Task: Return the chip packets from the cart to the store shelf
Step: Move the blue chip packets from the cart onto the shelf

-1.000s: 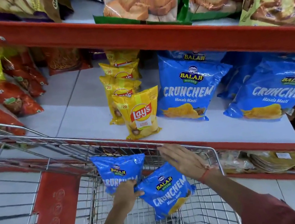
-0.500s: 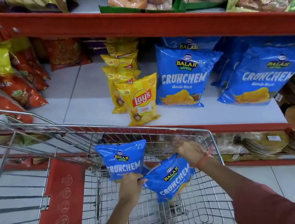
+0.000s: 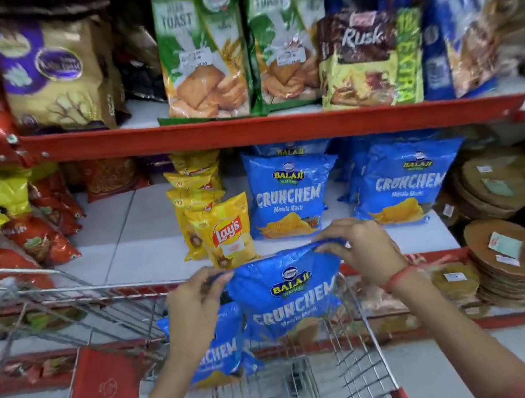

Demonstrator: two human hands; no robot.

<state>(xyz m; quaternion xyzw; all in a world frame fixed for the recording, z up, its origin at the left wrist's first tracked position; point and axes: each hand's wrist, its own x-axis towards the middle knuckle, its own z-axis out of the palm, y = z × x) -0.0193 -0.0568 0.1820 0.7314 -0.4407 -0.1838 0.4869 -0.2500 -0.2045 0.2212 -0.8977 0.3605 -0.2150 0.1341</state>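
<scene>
Cart (image 3: 359,349) nearest; one blue packet (image 3: 217,352) hangs low over it, behind the left wrist. Can't tell whether the left hand holds that one too. Left hand (image 3: 194,300) and right hand (image 3: 359,248) each pinch a top corner of the front packet (image 3: 288,298), which is lifted clear above the cart rim. Advice: keep both corner pinches and raise it over the rim. Then set it upright on the shelf (image 3: 140,226), just in front of the standing blue row (image 3: 291,194), beside the yellow packets (image 3: 225,236). Don't knock those over.
</scene>
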